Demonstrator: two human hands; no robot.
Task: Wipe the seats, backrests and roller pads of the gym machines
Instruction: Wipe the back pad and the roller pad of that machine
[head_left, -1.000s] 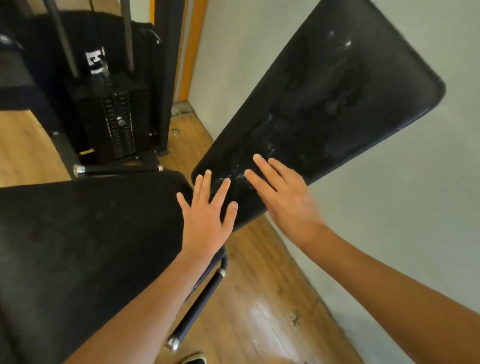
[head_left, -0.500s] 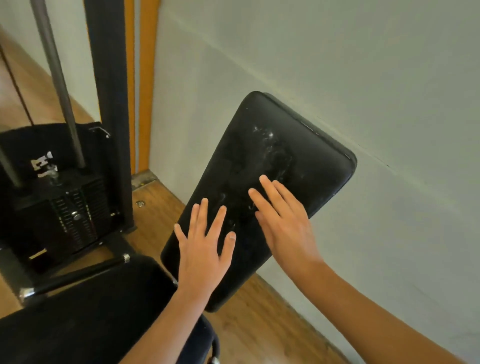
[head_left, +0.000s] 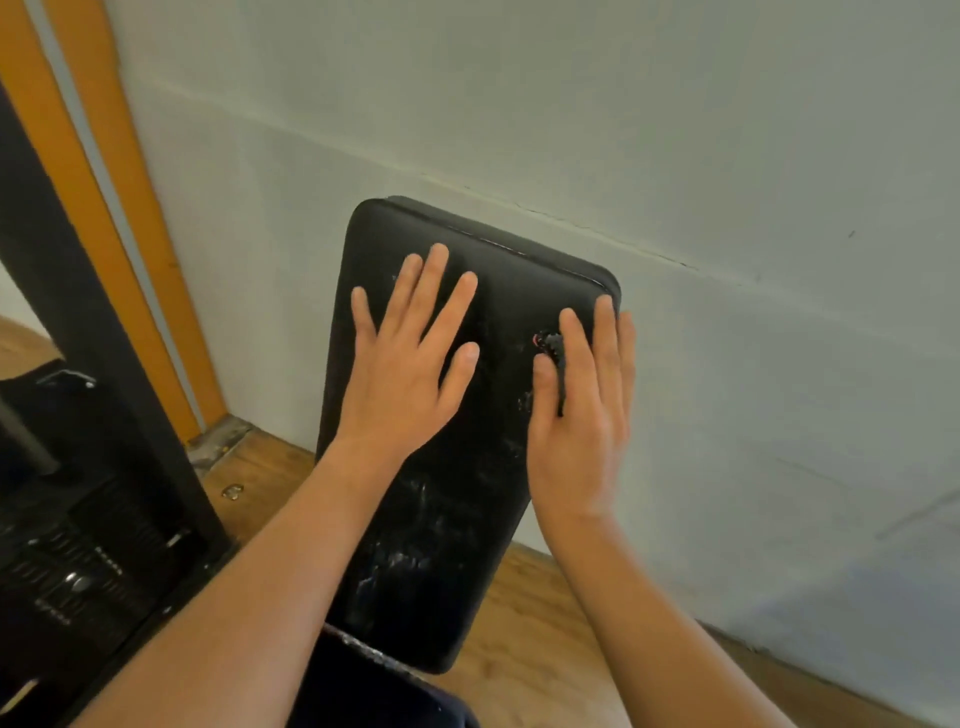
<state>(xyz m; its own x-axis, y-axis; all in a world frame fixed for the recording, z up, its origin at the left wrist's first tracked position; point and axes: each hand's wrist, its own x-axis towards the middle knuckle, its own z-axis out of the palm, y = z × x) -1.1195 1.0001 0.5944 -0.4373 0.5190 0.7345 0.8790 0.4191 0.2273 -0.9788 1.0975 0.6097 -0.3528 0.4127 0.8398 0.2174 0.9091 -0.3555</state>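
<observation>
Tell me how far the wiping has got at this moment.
Done: nothing plainly; white smears mark the lower backrest. In hand: left hand and right hand lie flat on its upper part, no cloth visible. Left: those smears and the seat; roller pads are out of view.

The black padded backrest (head_left: 447, 519), a long slab with rounded corners, is standing steeply tilted, its top end leaning back toward the wall (head_left: 675, 130). Whitish smears are showing across its lower half, and a small scuffed spot with a hint of red is sitting higher up, near its right edge. A corner of the black seat (head_left: 384, 696) is lying just below its bottom end.
</observation>
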